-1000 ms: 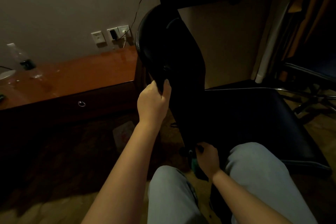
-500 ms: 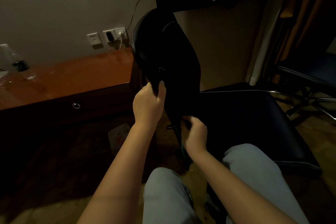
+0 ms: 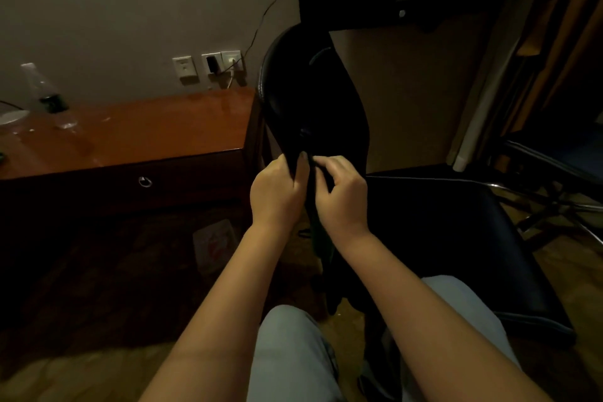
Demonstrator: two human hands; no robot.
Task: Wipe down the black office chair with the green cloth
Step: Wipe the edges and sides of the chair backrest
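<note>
Black glossy upholstery covers the office chair backrest (image 3: 313, 101), which stands edge-on just beside the wooden desk (image 3: 130, 137). The left hand (image 3: 277, 196) has its grip curled round the backrest's rim, likely to steady it. The right hand (image 3: 342, 202) pinches the green cloth (image 3: 319, 233) against that same edge, its tail hanging below, probably to wipe along the rim.

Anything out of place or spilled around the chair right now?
A pale flat packet lies on the floor below the desk, and shiny spots near the clear bottle on it may be spilled liquid.
</note>
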